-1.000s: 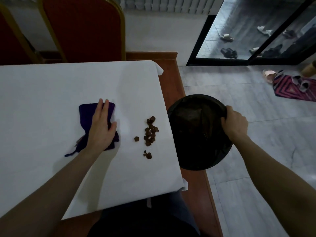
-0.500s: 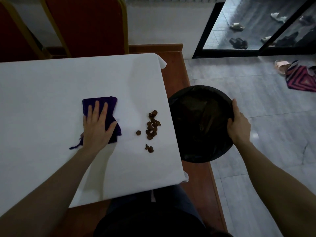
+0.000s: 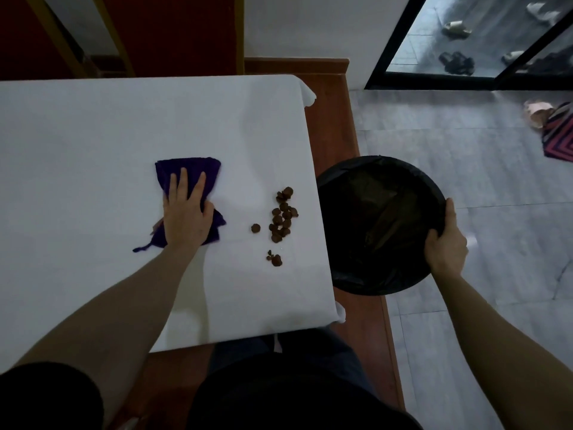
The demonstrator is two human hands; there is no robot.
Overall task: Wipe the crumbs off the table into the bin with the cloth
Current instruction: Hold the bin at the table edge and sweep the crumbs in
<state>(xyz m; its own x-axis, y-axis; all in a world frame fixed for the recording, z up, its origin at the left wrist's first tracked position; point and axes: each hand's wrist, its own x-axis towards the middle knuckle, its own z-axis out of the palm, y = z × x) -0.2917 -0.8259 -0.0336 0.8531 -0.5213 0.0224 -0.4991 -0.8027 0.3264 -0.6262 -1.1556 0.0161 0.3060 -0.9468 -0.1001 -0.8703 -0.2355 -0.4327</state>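
A dark purple cloth (image 3: 198, 170) lies on the white-covered table (image 3: 93, 144). My left hand (image 3: 186, 215) presses flat on it, fingers spread, thumb hooked around its right edge. A cluster of brown crumbs (image 3: 282, 217) sits to the right of the cloth, near the table's right edge, with one stray crumb (image 3: 255, 228) and a small clump (image 3: 275, 259) closer to me. A round bin lined with a black bag (image 3: 376, 225) is held against the table's right edge. My right hand (image 3: 446, 243) grips its right rim.
A strip of red-brown wood (image 3: 331, 125) runs along the table's right side. Red chairs with gold frames (image 3: 173, 32) stand behind the table. Grey tiled floor (image 3: 465, 150) lies to the right, with a striped mat (image 3: 561, 138) and slippers near a glass door.
My left hand and the cloth have slid slightly left, away from the crumbs. The bin stays at the table edge in my right hand. The camera has tilted a little.
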